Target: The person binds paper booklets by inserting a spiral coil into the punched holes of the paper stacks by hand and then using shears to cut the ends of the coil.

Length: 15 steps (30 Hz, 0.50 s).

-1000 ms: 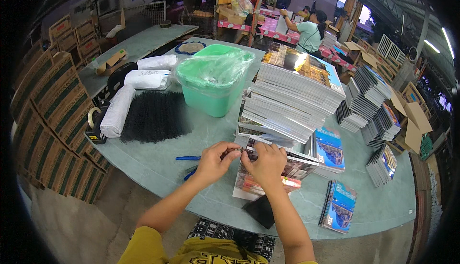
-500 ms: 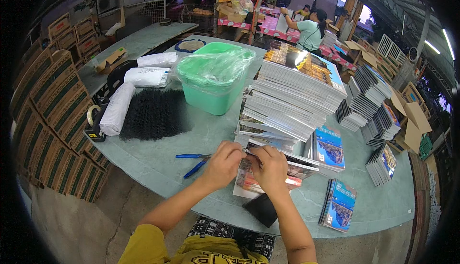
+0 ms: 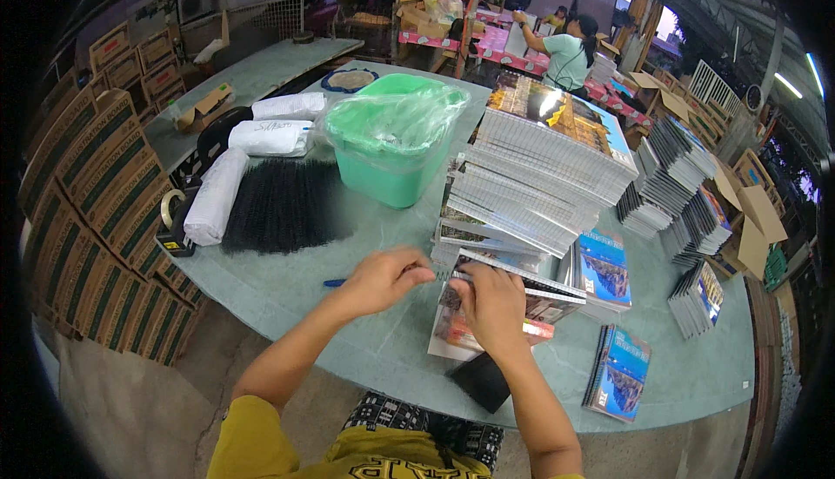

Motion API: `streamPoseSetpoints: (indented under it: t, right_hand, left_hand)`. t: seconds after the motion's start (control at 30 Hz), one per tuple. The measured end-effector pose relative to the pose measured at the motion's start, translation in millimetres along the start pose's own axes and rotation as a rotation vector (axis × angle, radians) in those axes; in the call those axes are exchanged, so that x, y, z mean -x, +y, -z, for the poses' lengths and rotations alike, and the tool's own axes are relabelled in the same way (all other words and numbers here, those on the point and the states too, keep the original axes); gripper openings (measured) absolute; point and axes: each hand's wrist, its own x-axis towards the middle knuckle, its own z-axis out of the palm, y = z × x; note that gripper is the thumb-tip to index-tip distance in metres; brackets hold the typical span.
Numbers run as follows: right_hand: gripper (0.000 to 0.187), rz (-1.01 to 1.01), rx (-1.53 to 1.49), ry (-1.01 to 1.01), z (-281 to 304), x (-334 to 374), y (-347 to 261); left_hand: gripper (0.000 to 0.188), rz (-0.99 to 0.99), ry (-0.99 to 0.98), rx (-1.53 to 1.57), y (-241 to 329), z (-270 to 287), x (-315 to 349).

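Note:
My right hand [image 3: 494, 301] grips the left end of a notebook [image 3: 546, 308] standing on its edge, with a black spiral coil along its top. A short end of coil sticks out beside my right thumb. My left hand [image 3: 387, 281] hovers just left of it, a little blurred, thumb and fingers apart and nothing seen between them. Below that hand, only one blue handle of the cutting pliers [image 3: 334, 283] shows; the rest is hidden. Under the notebook lie printed sheets with an orange-red cover [image 3: 454, 331].
Tall stacks of unbound books [image 3: 539, 166] rise ahead. Blue spiral notebooks [image 3: 619, 370] lie at right. Left are a green bin [image 3: 391, 170], black coils [image 3: 280, 205], white rolls [image 3: 216, 196] and a tape dispenser [image 3: 177, 222]. A person [image 3: 567, 57] works at a far table.
My left hand has let go of the coil end and moved left, over the pliers, covering most of them. My right hand keeps its hold on the notebook.

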Motion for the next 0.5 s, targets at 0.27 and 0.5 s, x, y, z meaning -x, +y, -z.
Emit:
streamPoseSetpoints:
  t: [0.27, 0.5]
  right_hand:
    - [0.02, -0.042, -0.082, -0.046, 0.3, -6.5, 4.3]
    - [0.018, -0.069, -0.088, -0.042, 9.4, -7.6, 4.2]
  left_hand:
    - [0.024, -0.183, 0.083, -0.113, -0.5, 1.2, -1.9]
    - [0.017, -0.218, 0.216, -0.377, 8.1, -14.4, -2.3]
